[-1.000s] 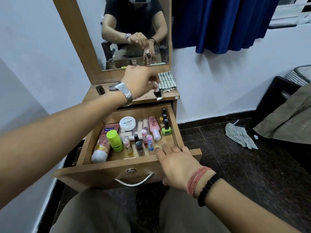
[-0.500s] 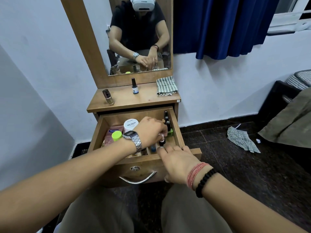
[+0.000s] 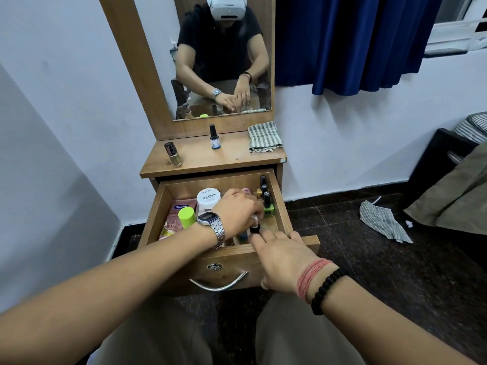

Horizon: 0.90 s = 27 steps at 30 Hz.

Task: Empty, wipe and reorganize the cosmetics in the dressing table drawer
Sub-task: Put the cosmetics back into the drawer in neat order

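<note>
the drawer [image 3: 286, 206] stands pulled out under both hands, crowded with cosmetics. the left hand [image 3: 238, 210] reaches down into it, fingers curled around a small black-capped bottle [image 3: 254, 229] near the front right. the right hand [image 3: 283, 256] lies over the drawer's front edge just beside it, fingers fairly straight, resting there and gripping nothing. left of the left hand sit a white nail polish tub [image 3: 208, 198], a lime green cap [image 3: 186, 217] and a pink tube [image 3: 175, 217]; beyond its knuckles, a row of dark bottles [image 3: 264, 188] along the right wall. the left wrist and watch [image 3: 210, 222] hide the front middle of the drawer. farther off, on the tabletop, stand two bottles [image 3: 215, 137] and a folded checked cloth [image 3: 264, 137].
</note>
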Each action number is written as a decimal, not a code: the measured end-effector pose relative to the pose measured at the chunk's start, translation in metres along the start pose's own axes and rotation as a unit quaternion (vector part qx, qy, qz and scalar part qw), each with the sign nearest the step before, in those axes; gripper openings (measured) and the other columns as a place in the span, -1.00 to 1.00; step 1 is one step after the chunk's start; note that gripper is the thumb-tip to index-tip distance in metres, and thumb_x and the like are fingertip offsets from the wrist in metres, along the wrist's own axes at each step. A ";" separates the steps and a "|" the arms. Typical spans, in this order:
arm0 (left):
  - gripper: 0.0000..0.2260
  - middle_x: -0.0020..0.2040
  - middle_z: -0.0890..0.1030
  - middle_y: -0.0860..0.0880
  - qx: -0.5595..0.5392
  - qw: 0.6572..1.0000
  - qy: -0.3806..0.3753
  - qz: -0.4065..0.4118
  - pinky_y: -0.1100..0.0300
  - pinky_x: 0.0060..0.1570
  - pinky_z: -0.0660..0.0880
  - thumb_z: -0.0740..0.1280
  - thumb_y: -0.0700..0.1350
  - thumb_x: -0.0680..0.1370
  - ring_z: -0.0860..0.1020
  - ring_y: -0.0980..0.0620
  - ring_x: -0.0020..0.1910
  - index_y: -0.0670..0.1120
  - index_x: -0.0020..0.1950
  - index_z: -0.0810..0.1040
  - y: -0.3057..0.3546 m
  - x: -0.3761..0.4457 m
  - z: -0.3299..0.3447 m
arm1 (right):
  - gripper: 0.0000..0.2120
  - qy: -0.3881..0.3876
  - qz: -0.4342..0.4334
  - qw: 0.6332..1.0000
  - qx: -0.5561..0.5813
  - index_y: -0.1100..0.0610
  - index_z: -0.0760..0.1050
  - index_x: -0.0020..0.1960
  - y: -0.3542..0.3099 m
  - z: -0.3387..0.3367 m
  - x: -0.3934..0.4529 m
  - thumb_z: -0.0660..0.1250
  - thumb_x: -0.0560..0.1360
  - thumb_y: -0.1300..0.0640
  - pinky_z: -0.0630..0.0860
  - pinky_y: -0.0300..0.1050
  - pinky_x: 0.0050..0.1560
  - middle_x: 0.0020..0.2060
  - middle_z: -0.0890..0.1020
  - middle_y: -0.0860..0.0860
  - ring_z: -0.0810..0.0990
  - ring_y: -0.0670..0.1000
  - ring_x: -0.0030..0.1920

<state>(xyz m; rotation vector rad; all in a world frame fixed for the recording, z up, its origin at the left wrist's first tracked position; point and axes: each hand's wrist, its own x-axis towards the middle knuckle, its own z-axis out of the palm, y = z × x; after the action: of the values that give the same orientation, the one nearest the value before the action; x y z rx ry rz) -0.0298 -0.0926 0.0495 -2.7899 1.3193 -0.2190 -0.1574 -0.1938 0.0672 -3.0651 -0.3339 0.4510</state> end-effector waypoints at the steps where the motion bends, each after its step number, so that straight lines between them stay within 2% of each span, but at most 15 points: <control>1: -0.89 0.02 0.60 0.11 0.000 1.000 -0.003 -0.001 0.16 0.25 0.19 0.32 -0.06 0.46 0.51 0.07 0.11 0.07 -0.04 0.57 -0.001 0.000 0.000 | -0.23 0.000 -0.001 1.000 0.000 0.09 0.07 0.51 0.000 0.000 0.000 0.41 0.44 0.02 0.16 0.12 0.38 0.42 0.25 0.09 0.25 0.14 0.41; 5: -0.84 0.06 0.58 0.11 -0.001 1.000 -0.008 0.004 0.13 0.25 0.20 0.30 0.01 0.48 0.49 0.07 0.13 0.08 0.04 0.55 -0.005 -0.001 0.000 | -0.23 0.002 -0.003 1.000 -0.003 0.09 0.08 0.50 0.000 0.001 0.000 0.41 0.44 0.00 0.18 0.11 0.37 0.42 0.26 0.08 0.27 0.13 0.41; 9: -0.81 -0.01 0.56 0.09 -0.029 0.997 0.063 -0.017 0.09 0.05 0.46 0.26 0.08 0.52 0.53 0.07 -0.04 0.07 0.06 0.56 -0.029 0.001 -0.026 | -0.23 0.002 -0.005 1.000 0.000 0.09 0.08 0.50 0.001 0.002 0.001 0.42 0.44 0.02 0.18 0.11 0.37 0.44 0.24 0.09 0.25 0.14 0.42; 11: -0.82 0.04 0.56 0.03 -0.037 0.988 0.132 -0.065 0.02 0.04 0.48 0.31 0.03 0.51 0.52 0.00 0.02 0.02 0.06 0.58 -0.057 0.003 -0.045 | -0.21 0.000 -0.006 1.000 0.001 0.09 0.06 0.51 0.001 0.003 0.002 0.43 0.43 0.02 0.16 0.12 0.39 0.46 0.21 0.10 0.23 0.13 0.44; 13: -0.79 0.18 0.51 -0.02 -0.018 0.972 0.178 -0.151 -0.03 0.11 0.44 0.34 -0.02 0.50 0.45 -0.09 0.16 0.02 0.13 0.55 -0.091 0.004 -0.060 | -0.21 -0.003 -0.006 1.000 0.007 0.09 0.06 0.51 0.001 0.003 0.002 0.43 0.43 0.03 0.18 0.11 0.39 0.47 0.20 0.10 0.23 0.13 0.44; 16: -0.65 0.34 0.39 -0.07 -0.009 0.951 0.142 -0.275 -0.08 0.19 0.42 0.37 -0.04 0.49 0.39 -0.16 0.26 0.01 0.27 0.49 -0.136 0.002 -0.071 | -0.20 -0.003 -0.006 1.000 0.012 0.09 0.05 0.52 0.001 0.003 0.002 0.43 0.44 0.04 0.19 0.08 0.40 0.47 0.19 0.09 0.21 0.11 0.45; 18: -0.61 0.36 0.37 -0.12 -0.035 0.945 0.100 -0.309 -0.05 0.20 0.43 0.38 -0.05 0.49 0.44 -0.18 0.22 -0.04 0.31 0.47 -0.152 0.002 -0.070 | -0.21 -0.001 -0.006 1.000 0.014 0.09 0.04 0.52 0.000 0.003 0.002 0.42 0.44 0.05 0.19 0.06 0.41 0.48 0.17 0.09 0.18 0.10 0.47; 21: -0.65 0.22 0.50 -0.18 -0.055 0.945 0.078 -0.314 0.03 0.09 0.45 0.39 -0.13 0.49 0.50 -0.18 0.13 -0.09 0.27 0.51 -0.160 0.001 -0.065 | -0.21 0.000 -0.006 1.000 0.011 0.08 0.02 0.52 0.000 0.003 0.001 0.40 0.46 0.07 0.18 0.05 0.41 0.50 0.14 0.09 0.19 0.12 0.47; 24: -0.74 0.10 0.58 -0.16 -0.052 0.944 0.098 -0.310 0.06 -0.01 0.46 0.39 -0.24 0.46 0.53 -0.16 0.06 -0.12 0.15 0.57 -0.161 -0.001 -0.061 | -0.22 -0.001 -0.005 1.000 0.007 0.08 0.02 0.52 0.000 0.002 0.001 0.39 0.46 0.07 0.18 0.08 0.40 0.50 0.14 0.09 0.20 0.13 0.46; 27: -0.78 0.06 0.60 -0.15 -0.049 0.947 0.114 -0.295 0.09 -0.08 0.45 0.40 -0.26 0.44 0.54 -0.14 0.03 -0.12 0.08 0.60 -0.157 -0.002 -0.061 | -0.23 -0.003 -0.006 1.000 0.006 0.08 0.04 0.51 0.000 0.001 0.001 0.40 0.46 0.06 0.20 0.09 0.38 0.48 0.18 0.09 0.24 0.14 0.43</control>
<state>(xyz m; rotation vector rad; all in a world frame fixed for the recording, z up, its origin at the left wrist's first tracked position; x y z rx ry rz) 0.0798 0.0094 0.1261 -3.2475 0.4811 -0.5198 -0.1567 -0.1938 0.0658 -3.0481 -0.3481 0.4602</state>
